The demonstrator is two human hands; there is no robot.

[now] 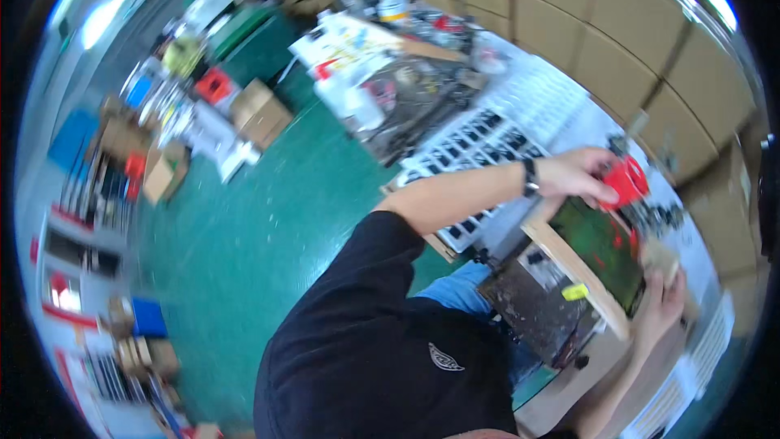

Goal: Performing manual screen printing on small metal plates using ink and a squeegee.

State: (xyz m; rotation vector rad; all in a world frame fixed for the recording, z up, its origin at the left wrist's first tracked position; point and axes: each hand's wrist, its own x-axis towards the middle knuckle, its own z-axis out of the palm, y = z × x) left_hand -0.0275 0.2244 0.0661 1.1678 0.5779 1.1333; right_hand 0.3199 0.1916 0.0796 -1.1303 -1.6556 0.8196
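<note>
My left hand point(578, 175), with a dark band at the wrist, is closed on a red cup-like container point(626, 183) above the far end of a wooden-framed screen point(575, 276). The screen has a green, smeared surface with red spots on it. At its right edge my right hand point(660, 307) is closed around a pale beige wad point(660, 258), which looks like a rag, though blur leaves its kind unclear. Beneath the frame lies a dark, stained base plate point(532, 309) with a yellow tag point(574, 292).
White trays with rows of dark pieces point(479, 142) lie left of the screen. Beyond stands a cluttered, stained bench point(414, 97). Stacked cardboard boxes point(609, 24) line the far right. White slatted racks point(691, 366) are at the lower right. Green floor point(244, 276) spreads left.
</note>
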